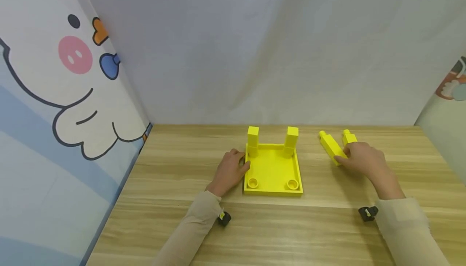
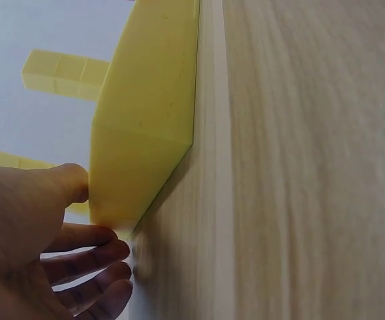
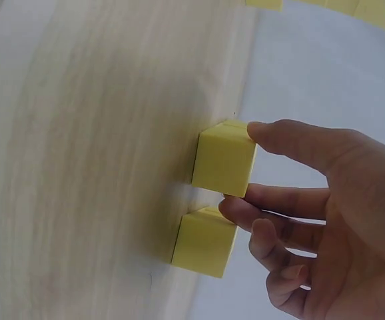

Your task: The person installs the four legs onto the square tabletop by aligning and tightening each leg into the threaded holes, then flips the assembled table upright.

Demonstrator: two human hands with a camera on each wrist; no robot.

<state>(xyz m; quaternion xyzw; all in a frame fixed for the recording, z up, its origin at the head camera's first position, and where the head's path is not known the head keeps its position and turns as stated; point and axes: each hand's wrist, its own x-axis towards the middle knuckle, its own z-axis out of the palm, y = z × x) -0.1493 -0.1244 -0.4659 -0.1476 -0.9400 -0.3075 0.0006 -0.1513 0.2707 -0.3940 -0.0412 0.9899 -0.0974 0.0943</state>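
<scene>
A yellow square tray-like base (image 1: 273, 169) lies on the table with a post (image 1: 253, 140) upright at its back left corner and another post (image 1: 291, 141) at its back right. Round sockets (image 1: 292, 184) show at both front corners. My left hand (image 1: 227, 172) pinches the base's left wall, thumb at the rim and fingers against the outside (image 2: 112, 173). To the right, two loose square posts with round pegs at their far ends lie on the table. My right hand (image 1: 365, 160) pinches the nearer loose post (image 1: 332, 148) between thumb and fingers; the other loose post (image 3: 204, 241) lies beside it, partly hidden by the hand.
The wood-grain table (image 1: 174, 225) ends at a pale cloth wall (image 1: 204, 55) behind the base. A printed cartoon panel (image 1: 43, 136) slopes along the left side, and another printed panel (image 1: 445, 128) stands at the right. Small black devices (image 1: 367, 213) sit at both wrists.
</scene>
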